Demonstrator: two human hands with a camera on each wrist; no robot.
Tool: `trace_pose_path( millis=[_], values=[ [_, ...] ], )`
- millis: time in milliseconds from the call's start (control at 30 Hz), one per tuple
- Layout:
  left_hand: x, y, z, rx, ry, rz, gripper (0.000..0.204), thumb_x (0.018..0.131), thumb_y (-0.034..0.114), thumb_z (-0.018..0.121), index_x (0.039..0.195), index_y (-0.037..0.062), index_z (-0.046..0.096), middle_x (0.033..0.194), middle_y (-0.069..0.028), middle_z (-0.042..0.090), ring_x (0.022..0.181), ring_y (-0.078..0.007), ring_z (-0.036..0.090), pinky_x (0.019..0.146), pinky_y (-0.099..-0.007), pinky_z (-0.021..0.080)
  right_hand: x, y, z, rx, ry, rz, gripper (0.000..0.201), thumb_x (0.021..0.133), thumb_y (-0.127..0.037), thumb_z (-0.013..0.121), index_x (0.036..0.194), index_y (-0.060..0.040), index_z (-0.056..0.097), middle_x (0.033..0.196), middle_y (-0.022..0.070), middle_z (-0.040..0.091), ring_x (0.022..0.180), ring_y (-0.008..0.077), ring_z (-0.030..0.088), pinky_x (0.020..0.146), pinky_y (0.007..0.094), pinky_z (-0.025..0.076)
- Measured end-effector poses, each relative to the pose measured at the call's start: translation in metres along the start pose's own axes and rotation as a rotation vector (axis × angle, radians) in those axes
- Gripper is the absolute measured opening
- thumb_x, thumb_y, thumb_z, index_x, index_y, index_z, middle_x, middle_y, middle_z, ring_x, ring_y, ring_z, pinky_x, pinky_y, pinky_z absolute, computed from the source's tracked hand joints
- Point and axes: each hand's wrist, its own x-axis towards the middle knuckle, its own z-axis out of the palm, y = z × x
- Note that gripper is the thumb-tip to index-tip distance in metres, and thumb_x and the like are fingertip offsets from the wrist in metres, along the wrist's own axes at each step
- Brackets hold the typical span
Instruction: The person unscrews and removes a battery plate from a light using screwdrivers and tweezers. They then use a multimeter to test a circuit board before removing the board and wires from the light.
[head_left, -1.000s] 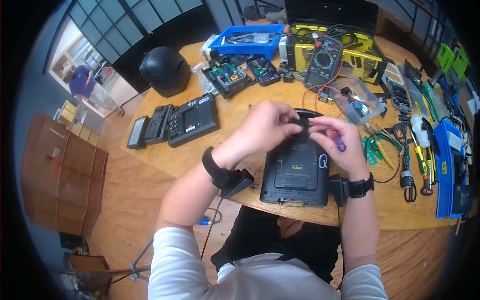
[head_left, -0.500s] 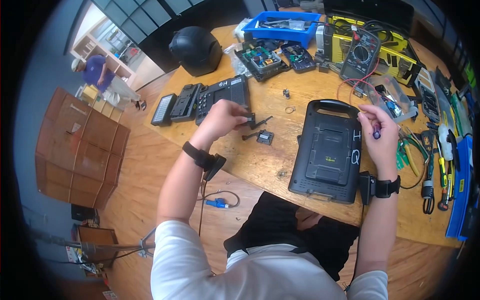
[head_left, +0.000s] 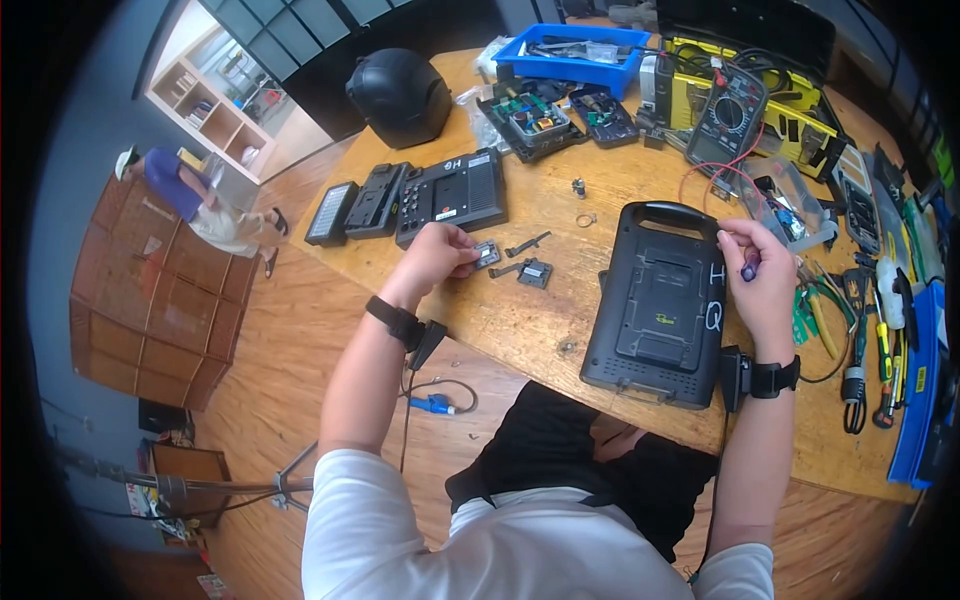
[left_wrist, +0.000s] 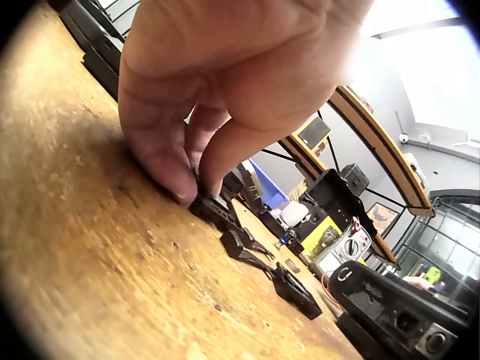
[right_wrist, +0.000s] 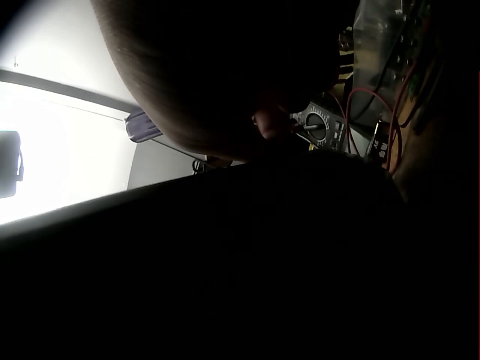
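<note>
Left grip (head_left: 432, 260) seemingly pinches a black part (head_left: 487, 254).

Shadowed grip (right_wrist: 214, 79), multimeter (right_wrist: 324, 120) beyond

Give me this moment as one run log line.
left hand: pinches small black part at tabletop | right hand: holds purple-handled tool beside black device | black device: lies on tabletop

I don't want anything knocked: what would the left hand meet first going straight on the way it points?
Probably the thin strip, just beyond the part the left hand pinches; height is unclear, so the table might come first.
</note>
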Motion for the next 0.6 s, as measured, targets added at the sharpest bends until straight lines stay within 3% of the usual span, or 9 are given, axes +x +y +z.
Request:
trace_pose_path(
  millis=[133, 167, 200, 267, 300, 433, 467, 533, 600],
  values=[
    [-0.007, 0.014, 0.003, 0.168, 0.059, 0.016, 0.021, 0.089, 0.009, 0.079, 0.103, -0.0051, 0.071, 0.086, -0.0125, 0.075, 0.073, -0.0184, 0.072, 0.066, -0.0303, 0.058, 0.000, 0.003, -0.002, -0.005, 0.014, -0.018, 0.012, 0.090, -0.003, 0.076, 0.102, -0.0011, 0.075, 0.085, 0.0104, 0.076, 0.072, 0.0156, 0.072, 0.067, 0.0278, 0.054],
    [-0.019, 0.031, 0.006, 0.524, 0.150, 0.107, 0.032, 0.087, 0.018, 0.082, 0.109, -0.0031, 0.072, 0.090, -0.0155, 0.076, 0.079, -0.0240, 0.075, 0.071, -0.0353, 0.059, 0.001, 0.002, -0.003, -0.009, 0.006, -0.002, 0.012, 0.090, -0.004, 0.076, 0.101, -0.0012, 0.075, 0.087, 0.0116, 0.077, 0.078, 0.0190, 0.075, 0.071, 0.0290, 0.056],
    [-0.028, 0.042, 0.009, 0.526, 0.140, 0.120, 0.032, 0.087, 0.018, 0.082, 0.109, -0.0031, 0.072, 0.090, -0.0155, 0.076, 0.079, -0.0240, 0.075, 0.071, -0.0353, 0.059, 0.000, 0.002, -0.003, 0.002, 0.008, 0.005, 0.011, 0.090, -0.004, 0.076, 0.101, -0.0011, 0.075, 0.085, 0.0115, 0.076, 0.076, 0.0185, 0.074, 0.070, 0.0288, 0.055],
    [-0.041, 0.060, 0.014, 0.806, 0.242, 0.466, 0.038, 0.086, 0.024, 0.083, 0.113, -0.0013, 0.073, 0.092, -0.0160, 0.076, 0.080, -0.0277, 0.075, 0.075, -0.0379, 0.059, 0.001, -0.001, -0.004, 0.021, -0.005, 0.042, 0.011, 0.090, -0.004, 0.076, 0.100, -0.0008, 0.075, 0.083, 0.0116, 0.076, 0.075, 0.0185, 0.074, 0.069, 0.0293, 0.055],
    [-0.046, 0.075, 0.019, 0.745, 0.196, 0.522, 0.037, 0.088, 0.024, 0.081, 0.113, -0.0028, 0.072, 0.094, -0.0141, 0.075, 0.085, -0.0214, 0.073, 0.073, -0.0349, 0.058, 0.001, 0.000, -0.003, 0.030, 0.011, 0.024, 0.011, 0.090, -0.005, 0.076, 0.100, -0.0009, 0.075, 0.083, 0.0116, 0.076, 0.072, 0.0185, 0.073, 0.067, 0.0299, 0.055],
    [-0.062, 0.141, 0.058, 0.466, -0.028, 0.503, 0.030, 0.092, 0.023, 0.078, 0.109, -0.0012, 0.074, 0.092, -0.0134, 0.075, 0.078, -0.0195, 0.069, 0.069, -0.0327, 0.055, 0.001, 0.004, 0.001, 0.070, 0.021, 0.040, 0.010, 0.091, -0.007, 0.076, 0.099, -0.0015, 0.075, 0.085, 0.0113, 0.077, 0.072, 0.0193, 0.073, 0.067, 0.0301, 0.055],
    [-0.056, 0.143, 0.071, 0.462, -0.031, 0.508, 0.030, 0.092, 0.023, 0.078, 0.109, -0.0012, 0.074, 0.092, -0.0134, 0.075, 0.078, -0.0195, 0.069, 0.069, -0.0327, 0.055, 0.001, 0.005, 0.001, 0.063, 0.023, 0.039, 0.010, 0.091, -0.007, 0.076, 0.099, -0.0015, 0.075, 0.085, 0.0113, 0.077, 0.072, 0.0193, 0.073, 0.067, 0.0301, 0.055],
    [-0.042, 0.144, 0.095, 0.374, -0.050, 0.720, 0.023, 0.095, 0.018, 0.074, 0.108, -0.0010, 0.075, 0.090, -0.0109, 0.075, 0.076, -0.0191, 0.068, 0.069, -0.0328, 0.055, 0.001, 0.009, 0.002, 0.116, 0.018, 0.074, 0.010, 0.091, -0.007, 0.076, 0.099, -0.0018, 0.075, 0.086, 0.0113, 0.077, 0.073, 0.0192, 0.074, 0.067, 0.0296, 0.055],
    [-0.040, 0.150, 0.105, 0.369, -0.128, 0.719, 0.022, 0.096, 0.015, 0.073, 0.111, -0.0001, 0.074, 0.097, -0.0100, 0.074, 0.085, -0.0205, 0.068, 0.076, -0.0332, 0.054, 0.000, 0.014, 0.004, 0.141, 0.029, 0.081, 0.010, 0.091, -0.006, 0.075, 0.100, -0.0020, 0.075, 0.086, 0.0114, 0.077, 0.073, 0.0183, 0.073, 0.067, 0.0289, 0.055]
  ],
)
